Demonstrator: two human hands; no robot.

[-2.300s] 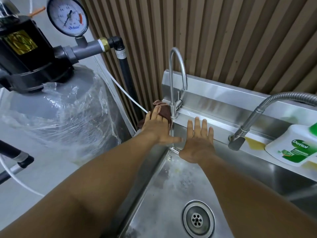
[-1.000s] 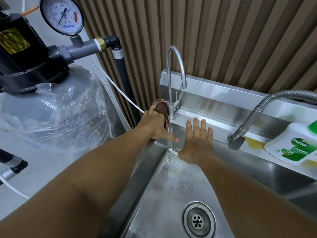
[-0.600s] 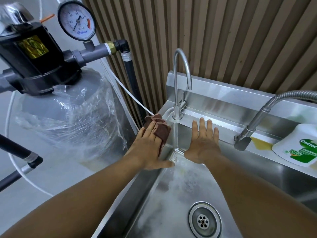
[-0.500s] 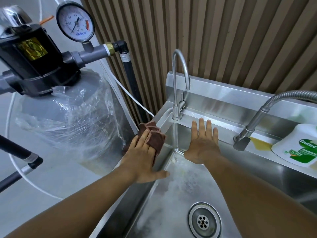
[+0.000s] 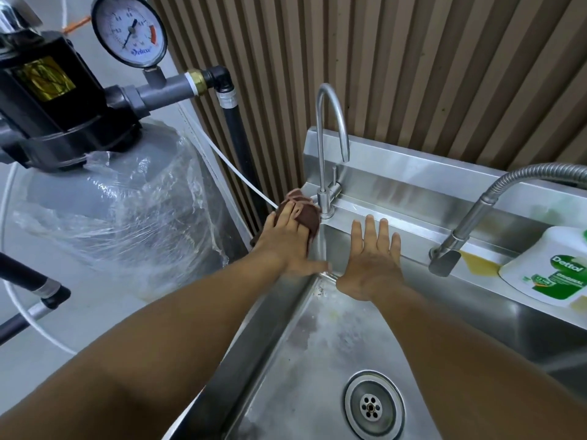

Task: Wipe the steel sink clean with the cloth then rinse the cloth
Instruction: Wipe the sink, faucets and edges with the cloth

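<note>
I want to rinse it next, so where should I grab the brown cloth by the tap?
Pinch the cloth by its bunched far folds, coming from above and the left: the left hand presses its near part flat, and the tap base crowds its right side.
</note>
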